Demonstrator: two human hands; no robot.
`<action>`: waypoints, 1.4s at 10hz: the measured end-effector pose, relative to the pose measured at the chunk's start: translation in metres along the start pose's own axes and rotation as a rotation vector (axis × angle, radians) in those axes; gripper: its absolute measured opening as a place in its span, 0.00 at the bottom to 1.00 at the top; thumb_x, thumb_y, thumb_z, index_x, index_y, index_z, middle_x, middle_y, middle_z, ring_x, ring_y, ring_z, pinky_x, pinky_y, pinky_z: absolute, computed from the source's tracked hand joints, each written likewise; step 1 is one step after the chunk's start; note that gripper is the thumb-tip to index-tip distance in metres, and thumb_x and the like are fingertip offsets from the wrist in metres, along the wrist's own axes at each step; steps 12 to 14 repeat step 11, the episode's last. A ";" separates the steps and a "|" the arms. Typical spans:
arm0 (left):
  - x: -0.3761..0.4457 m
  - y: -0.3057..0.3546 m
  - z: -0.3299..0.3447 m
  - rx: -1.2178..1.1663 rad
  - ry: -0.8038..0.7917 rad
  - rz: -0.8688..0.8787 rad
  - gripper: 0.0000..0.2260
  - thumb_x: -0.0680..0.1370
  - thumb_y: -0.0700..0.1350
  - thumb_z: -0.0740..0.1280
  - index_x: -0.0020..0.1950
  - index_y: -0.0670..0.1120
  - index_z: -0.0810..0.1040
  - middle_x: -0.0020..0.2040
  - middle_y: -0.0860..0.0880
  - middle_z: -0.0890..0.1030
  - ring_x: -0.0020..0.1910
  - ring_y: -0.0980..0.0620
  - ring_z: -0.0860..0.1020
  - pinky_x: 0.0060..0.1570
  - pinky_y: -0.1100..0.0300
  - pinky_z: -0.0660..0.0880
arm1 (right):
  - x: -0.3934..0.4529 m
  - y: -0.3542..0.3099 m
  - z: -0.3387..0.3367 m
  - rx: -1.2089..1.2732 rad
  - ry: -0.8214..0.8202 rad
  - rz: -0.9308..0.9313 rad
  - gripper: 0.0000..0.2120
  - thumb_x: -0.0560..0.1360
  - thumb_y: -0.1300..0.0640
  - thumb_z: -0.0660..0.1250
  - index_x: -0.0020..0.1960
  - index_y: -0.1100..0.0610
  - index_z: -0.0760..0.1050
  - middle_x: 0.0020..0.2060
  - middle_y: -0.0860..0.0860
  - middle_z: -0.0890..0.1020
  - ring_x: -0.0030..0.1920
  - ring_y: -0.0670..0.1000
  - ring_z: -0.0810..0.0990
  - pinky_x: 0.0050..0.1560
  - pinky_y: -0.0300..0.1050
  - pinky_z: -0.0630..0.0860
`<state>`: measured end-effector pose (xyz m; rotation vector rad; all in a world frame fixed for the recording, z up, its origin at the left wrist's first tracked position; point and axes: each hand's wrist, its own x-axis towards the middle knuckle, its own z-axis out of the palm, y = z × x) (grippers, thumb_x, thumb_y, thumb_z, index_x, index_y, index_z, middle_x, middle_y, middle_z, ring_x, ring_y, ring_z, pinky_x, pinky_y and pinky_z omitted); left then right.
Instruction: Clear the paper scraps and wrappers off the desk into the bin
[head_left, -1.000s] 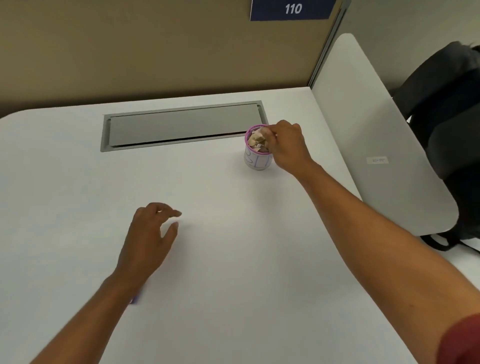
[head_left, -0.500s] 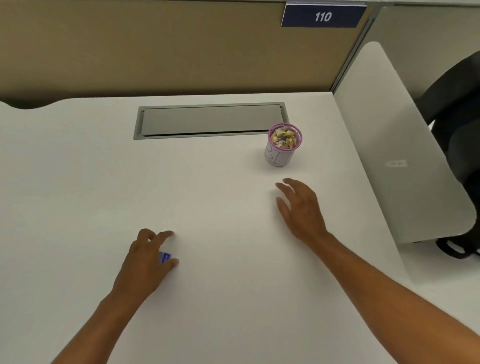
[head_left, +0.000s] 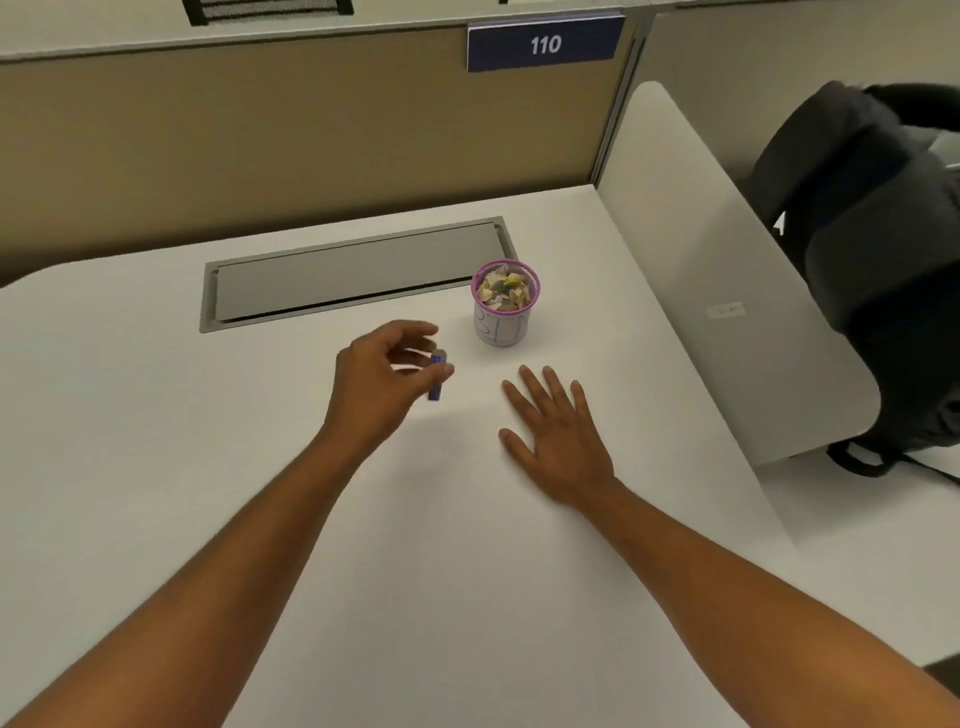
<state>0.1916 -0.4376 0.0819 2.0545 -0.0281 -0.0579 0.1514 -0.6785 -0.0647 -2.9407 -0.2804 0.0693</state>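
Blue wrapper (head_left: 437, 375): one, pinched by left hand (head_left: 382, 375).

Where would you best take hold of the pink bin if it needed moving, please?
Grip the bin round its lower wall, from the near right, where the right hand lies flat. It stands upright and round, and scraps fill it to the rim, so a grasp from above looks awkward.

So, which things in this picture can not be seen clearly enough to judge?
Head view only:
- Blue wrapper: small and blurred, its print unreadable; the left hand pinching it covers part.
- Pink mesh bin: only the top scraps show; how deep it is filled is hidden by its wall.
- Backpack: cut off by the right edge and the white divider.
- Right hand: its palm side is hidden.
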 end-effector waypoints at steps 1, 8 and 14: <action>0.059 0.037 0.029 0.099 -0.007 0.187 0.16 0.73 0.43 0.80 0.60 0.45 0.85 0.51 0.51 0.86 0.46 0.55 0.85 0.46 0.69 0.80 | 0.000 0.002 0.000 0.021 0.002 0.001 0.31 0.82 0.35 0.48 0.82 0.42 0.48 0.83 0.45 0.49 0.83 0.52 0.44 0.81 0.61 0.46; 0.145 0.026 0.089 0.670 -0.129 0.384 0.11 0.79 0.47 0.74 0.58 0.44 0.86 0.51 0.43 0.87 0.51 0.46 0.77 0.44 0.56 0.68 | 0.000 0.004 0.000 0.100 0.067 0.006 0.29 0.83 0.38 0.50 0.82 0.43 0.54 0.83 0.45 0.53 0.83 0.51 0.47 0.80 0.60 0.48; 0.104 0.050 0.025 0.734 -0.085 0.530 0.26 0.81 0.58 0.69 0.75 0.46 0.76 0.71 0.46 0.80 0.71 0.45 0.73 0.64 0.48 0.75 | -0.008 -0.008 -0.013 0.097 0.106 -0.025 0.29 0.83 0.40 0.51 0.83 0.45 0.51 0.83 0.47 0.53 0.83 0.52 0.48 0.80 0.62 0.51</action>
